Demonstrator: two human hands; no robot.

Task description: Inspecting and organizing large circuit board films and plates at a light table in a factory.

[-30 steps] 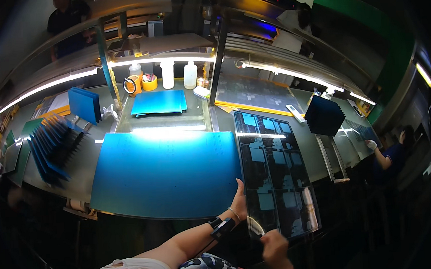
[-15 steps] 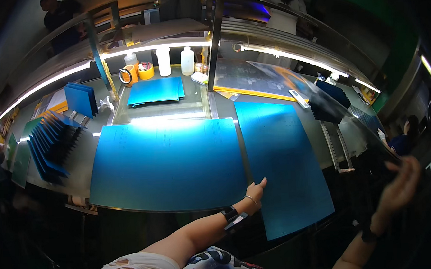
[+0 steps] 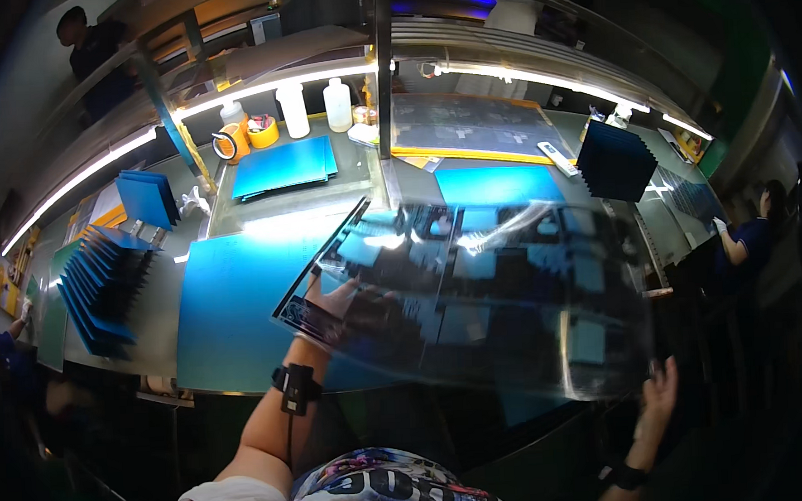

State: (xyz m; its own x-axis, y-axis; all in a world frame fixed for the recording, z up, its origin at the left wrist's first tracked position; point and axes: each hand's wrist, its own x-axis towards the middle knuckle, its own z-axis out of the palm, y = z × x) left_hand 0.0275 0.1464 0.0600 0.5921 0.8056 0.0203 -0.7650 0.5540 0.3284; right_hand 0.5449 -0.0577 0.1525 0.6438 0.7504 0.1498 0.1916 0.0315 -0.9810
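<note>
Both hands hold a large clear film (image 3: 476, 301) with dark patterned patches up over the near middle of the bench (image 3: 197, 347). The left hand (image 3: 331, 304) grips its near-left edge, fingers showing through the sheet; the right hand (image 3: 660, 391) clasps the near-right corner. Under the film lie two blue sheets, one (image 3: 241, 304) to the left and one (image 3: 497, 186) farther right. A rack of blue panels (image 3: 99, 280) stands far left, and bottles (image 3: 316, 105) stand at the far side.
</note>
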